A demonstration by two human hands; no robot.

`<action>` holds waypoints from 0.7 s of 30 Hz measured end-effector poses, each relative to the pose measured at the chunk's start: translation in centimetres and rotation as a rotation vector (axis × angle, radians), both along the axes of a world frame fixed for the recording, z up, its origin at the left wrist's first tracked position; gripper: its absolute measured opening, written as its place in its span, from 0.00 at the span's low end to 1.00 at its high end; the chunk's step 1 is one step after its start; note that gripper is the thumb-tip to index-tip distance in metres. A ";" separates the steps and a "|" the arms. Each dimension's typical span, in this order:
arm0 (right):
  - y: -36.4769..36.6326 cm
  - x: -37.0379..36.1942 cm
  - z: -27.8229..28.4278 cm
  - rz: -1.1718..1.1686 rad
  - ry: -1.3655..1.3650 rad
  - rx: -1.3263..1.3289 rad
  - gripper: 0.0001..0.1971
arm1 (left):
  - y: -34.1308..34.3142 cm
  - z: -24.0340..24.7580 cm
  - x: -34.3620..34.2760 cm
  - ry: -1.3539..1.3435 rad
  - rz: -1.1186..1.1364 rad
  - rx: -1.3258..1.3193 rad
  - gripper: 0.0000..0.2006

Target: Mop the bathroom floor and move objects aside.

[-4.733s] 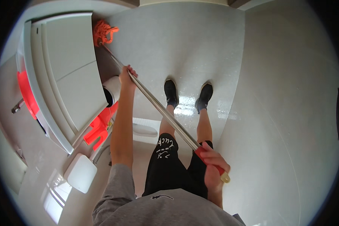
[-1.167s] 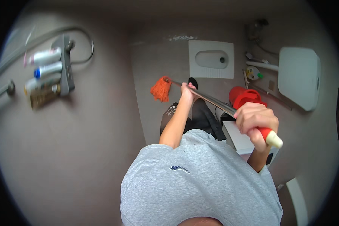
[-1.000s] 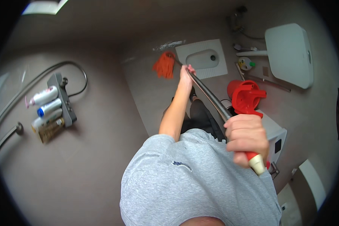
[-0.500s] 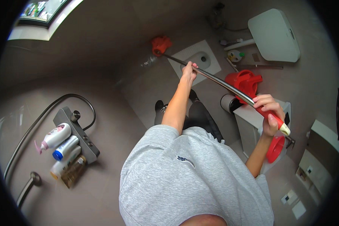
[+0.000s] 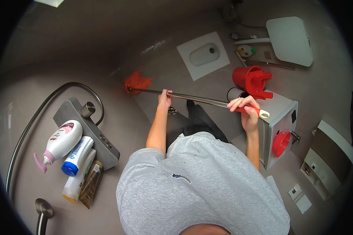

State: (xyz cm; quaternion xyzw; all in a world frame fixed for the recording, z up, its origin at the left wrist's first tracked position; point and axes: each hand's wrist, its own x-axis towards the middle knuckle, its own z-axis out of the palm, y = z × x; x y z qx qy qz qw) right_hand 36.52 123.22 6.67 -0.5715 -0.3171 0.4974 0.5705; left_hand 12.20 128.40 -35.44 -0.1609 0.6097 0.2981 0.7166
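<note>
A: Head view. Pose of the arms?

B: Left arm reaches forward, almost straight; right forearm rises at the person's right side, palm turned partly inward.

A: State of the hands?

B: Both holding. Left hand (image 5: 165,99) wrapped round the metal pole (image 5: 200,99) of the mop; right hand (image 5: 247,110) curled on its red grip, pale end cap (image 5: 264,114) protruding beyond.

A: Position of the mop relative to them?

B: Pole spans both hands, sloping across in front of the body. Orange mop head (image 5: 139,80) lies beyond the left hand, to its left, down by the floor near the wall. Squat toilet (image 5: 195,70) ahead of the pole, apart from it; red bucket (image 5: 243,77) just ahead of the right hand.
</note>
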 end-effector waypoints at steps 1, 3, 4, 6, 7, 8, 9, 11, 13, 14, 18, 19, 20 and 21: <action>0.0 -0.5 0.3 0.007 -0.010 -0.010 0.07 | 0.5 0.1 -0.4 -0.030 0.017 0.022 0.03; 0.5 -0.4 0.6 0.046 -0.028 0.007 0.07 | 1.3 0.1 0.2 -0.042 0.144 0.010 0.04; 0.4 0.0 0.6 0.082 -0.067 0.030 0.07 | 1.3 0.4 1.1 -0.076 0.268 0.006 0.06; -0.6 0.2 0.5 0.030 -0.007 0.068 0.05 | 1.0 3.1 2.9 -0.164 0.335 -0.022 0.07; -0.2 0.4 0.7 0.005 0.027 0.086 0.05 | 1.8 4.1 2.9 -0.185 0.471 -0.033 0.07; 0.1 1.1 1.0 -0.024 0.057 0.099 0.04 | 2.2 5.0 3.4 -0.209 0.604 -0.049 0.07; 0.4 2.1 1.8 -0.006 0.049 0.139 0.04 | 2.5 6.0 4.1 -0.232 0.602 -0.053 0.06; 1.6 4.5 3.2 0.007 0.014 0.231 0.03 | 4.4 7.0 5.8 -0.241 0.531 -0.035 0.06; 2.1 7.7 4.6 -0.002 0.005 0.293 0.03 | 6.0 8.5 9.3 -0.259 0.406 -0.007 0.07; 2.1 9.5 5.2 0.023 -0.015 0.349 0.03 | 6.3 8.6 10.6 -0.247 0.368 0.011 0.07; 1.1 17.4 8.2 0.070 -0.193 0.454 0.04 | 8.4 9.8 19.2 -0.197 0.093 -0.099 0.07; 0.8 18.9 8.1 0.067 -0.184 0.477 0.06 | 9.6 10.0 21.2 -0.233 0.073 -0.075 0.07; 0.9 19.9 8.4 0.018 -0.240 0.492 0.06 | 10.7 10.2 23.4 -0.274 0.050 -0.062 0.07; 0.6 20.9 9.1 0.033 -0.297 0.483 0.06 | 10.9 10.4 26.3 -0.272 0.007 -0.071 0.06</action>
